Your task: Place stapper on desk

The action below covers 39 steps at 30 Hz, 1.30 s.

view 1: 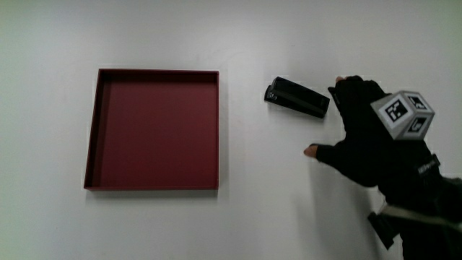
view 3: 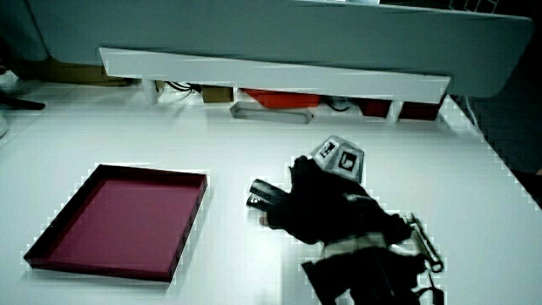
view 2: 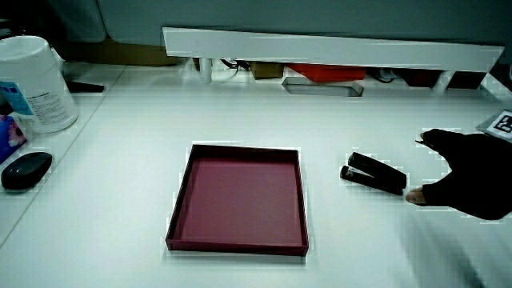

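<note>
A black stapler (view 1: 296, 97) lies flat on the white desk, between the empty dark red tray (view 1: 155, 130) and the hand (view 1: 361, 137). The hand rests just beside the stapler, its fingertips near the stapler's end and its thumb spread out toward the person. It holds nothing. In both side views the stapler (view 2: 374, 174) (view 3: 267, 195) lies clear of the tray (view 2: 240, 200) (view 3: 118, 220). In a side view the hand (view 3: 330, 212) covers part of the stapler; another side view shows the hand (view 2: 472, 184) apart from it.
A white canister (view 2: 36, 84) and a black mouse (view 2: 26, 170) sit at the table's edge, away from the tray. A low white partition shelf (view 2: 336, 48) (view 3: 271, 72) runs along the table, with a red item (view 2: 324, 72) under it.
</note>
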Each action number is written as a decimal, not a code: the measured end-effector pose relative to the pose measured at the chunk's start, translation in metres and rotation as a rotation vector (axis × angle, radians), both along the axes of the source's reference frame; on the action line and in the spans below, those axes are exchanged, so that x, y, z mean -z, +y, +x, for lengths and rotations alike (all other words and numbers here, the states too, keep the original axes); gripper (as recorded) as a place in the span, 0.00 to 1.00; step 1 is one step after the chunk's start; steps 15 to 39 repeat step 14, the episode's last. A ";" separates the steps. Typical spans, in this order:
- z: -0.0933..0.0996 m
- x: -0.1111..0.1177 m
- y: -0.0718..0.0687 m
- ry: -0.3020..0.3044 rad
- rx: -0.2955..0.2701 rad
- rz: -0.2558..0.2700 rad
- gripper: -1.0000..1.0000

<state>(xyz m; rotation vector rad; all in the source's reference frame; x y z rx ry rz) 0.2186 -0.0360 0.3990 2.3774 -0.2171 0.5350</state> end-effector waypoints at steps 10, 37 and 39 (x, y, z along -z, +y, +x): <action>-0.020 0.024 0.050 0.122 0.052 0.112 0.00; -0.036 0.047 0.058 0.091 0.060 0.094 0.00; -0.036 0.047 0.058 0.091 0.060 0.094 0.00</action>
